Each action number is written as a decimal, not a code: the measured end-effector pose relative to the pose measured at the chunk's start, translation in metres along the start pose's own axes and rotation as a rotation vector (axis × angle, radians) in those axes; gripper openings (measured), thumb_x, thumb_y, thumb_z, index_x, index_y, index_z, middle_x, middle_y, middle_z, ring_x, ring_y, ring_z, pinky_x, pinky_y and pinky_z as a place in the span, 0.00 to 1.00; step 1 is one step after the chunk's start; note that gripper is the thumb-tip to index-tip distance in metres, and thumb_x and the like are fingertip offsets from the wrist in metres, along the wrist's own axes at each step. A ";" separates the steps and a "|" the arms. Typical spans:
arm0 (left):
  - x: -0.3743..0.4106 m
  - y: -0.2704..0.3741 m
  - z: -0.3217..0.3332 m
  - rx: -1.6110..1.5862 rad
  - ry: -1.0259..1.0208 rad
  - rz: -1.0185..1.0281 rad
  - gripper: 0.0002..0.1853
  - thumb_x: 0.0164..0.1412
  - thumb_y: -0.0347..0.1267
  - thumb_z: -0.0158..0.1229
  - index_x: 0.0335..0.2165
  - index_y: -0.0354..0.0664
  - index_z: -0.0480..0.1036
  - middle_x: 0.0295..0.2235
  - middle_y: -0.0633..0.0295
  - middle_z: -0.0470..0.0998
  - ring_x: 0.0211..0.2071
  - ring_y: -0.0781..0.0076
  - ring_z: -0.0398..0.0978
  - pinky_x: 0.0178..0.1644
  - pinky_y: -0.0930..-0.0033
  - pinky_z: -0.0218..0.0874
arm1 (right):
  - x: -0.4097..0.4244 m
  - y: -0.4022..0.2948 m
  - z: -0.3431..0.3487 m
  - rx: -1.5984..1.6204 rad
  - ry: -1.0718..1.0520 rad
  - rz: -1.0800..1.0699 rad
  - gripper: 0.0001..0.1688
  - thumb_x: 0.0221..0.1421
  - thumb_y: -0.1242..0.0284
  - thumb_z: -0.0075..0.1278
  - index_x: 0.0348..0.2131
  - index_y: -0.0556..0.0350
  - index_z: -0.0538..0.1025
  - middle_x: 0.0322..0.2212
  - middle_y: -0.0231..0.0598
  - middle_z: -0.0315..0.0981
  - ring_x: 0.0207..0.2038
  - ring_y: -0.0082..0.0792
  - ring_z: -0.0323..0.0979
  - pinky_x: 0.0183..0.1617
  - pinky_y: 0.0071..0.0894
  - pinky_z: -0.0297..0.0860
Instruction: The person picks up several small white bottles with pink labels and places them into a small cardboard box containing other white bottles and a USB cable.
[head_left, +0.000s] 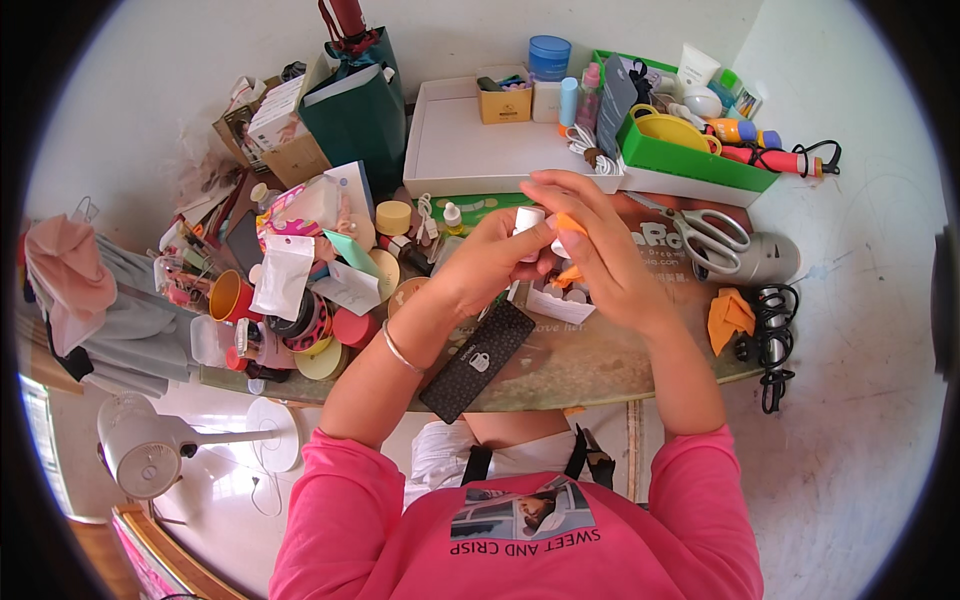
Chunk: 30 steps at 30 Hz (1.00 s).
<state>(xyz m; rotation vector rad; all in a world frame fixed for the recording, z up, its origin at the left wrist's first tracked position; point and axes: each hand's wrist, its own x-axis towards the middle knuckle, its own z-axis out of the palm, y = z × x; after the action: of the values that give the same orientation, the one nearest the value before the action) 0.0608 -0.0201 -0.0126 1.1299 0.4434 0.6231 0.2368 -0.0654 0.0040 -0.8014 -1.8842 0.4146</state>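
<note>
My left hand (487, 255) grips a small bottle with a white top (529, 218) between thumb and fingers, above the table. Close against it, my right hand (611, 270) pinches a piece of orange cloth (570, 224), with a small white part, perhaps a cap, showing under its fingers. Fingers hide much of both things. Beneath my hands stands a small white open box (559, 306) with several round pieces in it. More orange material (568, 276) shows above that box, partly covered by my right hand. A black patterned case (478, 361) lies slanted over the table's front edge.
Cosmetics, jars and a red cup (231, 295) crowd the left side. Behind are a white tray (450, 161) and a green box (694, 166). To the right are scissors (716, 244), a metallic cylinder (769, 259), an orange cloth (730, 320) and a corded appliance (772, 330).
</note>
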 end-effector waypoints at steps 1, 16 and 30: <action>0.001 0.000 0.003 0.029 0.003 -0.013 0.15 0.67 0.42 0.55 0.39 0.40 0.71 0.26 0.70 0.71 0.25 0.86 0.64 0.27 0.83 0.53 | -0.003 0.002 0.004 0.112 0.003 0.093 0.24 0.71 0.64 0.36 0.55 0.62 0.70 0.45 0.42 0.71 0.48 0.31 0.70 0.54 0.30 0.65; 0.002 0.011 -0.001 -0.194 0.069 0.026 0.22 0.69 0.35 0.51 0.54 0.29 0.66 0.48 0.48 0.76 0.48 0.63 0.77 0.48 0.74 0.74 | -0.016 0.010 -0.010 -0.806 -0.159 0.297 0.14 0.42 0.63 0.63 0.27 0.54 0.82 0.30 0.34 0.75 0.35 0.38 0.75 0.36 0.41 0.71; 0.000 0.018 -0.001 -0.343 -0.009 0.119 0.24 0.70 0.33 0.47 0.56 0.23 0.61 0.51 0.42 0.73 0.51 0.54 0.75 0.51 0.70 0.74 | -0.005 0.011 -0.049 0.328 0.148 0.440 0.12 0.55 0.71 0.57 0.38 0.57 0.74 0.27 0.28 0.73 0.28 0.17 0.66 0.31 0.19 0.63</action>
<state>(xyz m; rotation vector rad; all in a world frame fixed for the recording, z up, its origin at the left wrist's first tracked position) 0.0562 -0.0137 0.0039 0.8355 0.2498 0.7656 0.2854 -0.0642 0.0156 -0.9891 -1.4458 0.8876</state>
